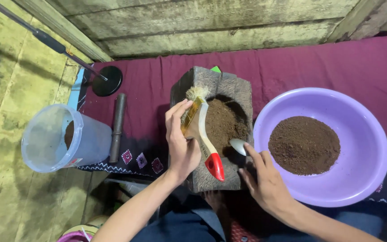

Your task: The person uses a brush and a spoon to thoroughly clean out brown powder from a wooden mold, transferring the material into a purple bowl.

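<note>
My left hand [181, 142] grips a paint-style brush [201, 130] with pale bristles, a white handle and a red tip, holding it over the left edge of a grey stone mortar [229, 85]. The mortar holds dark brown powder [222, 123]. My right hand [265, 179] holds a metal spoon [239, 146], whose bowl rests at the mortar's lower right edge. To the right sits a purple plastic basin [359, 130] with a mound of the same brown powder [303, 144].
A clear plastic jar [63, 139] lies tilted at the left with some brown powder inside. A dark pestle [118, 127] lies beside it on the maroon cloth [148, 89]. A black round stand base [107, 80] with a pole sits at the back left. A wooden wall runs behind.
</note>
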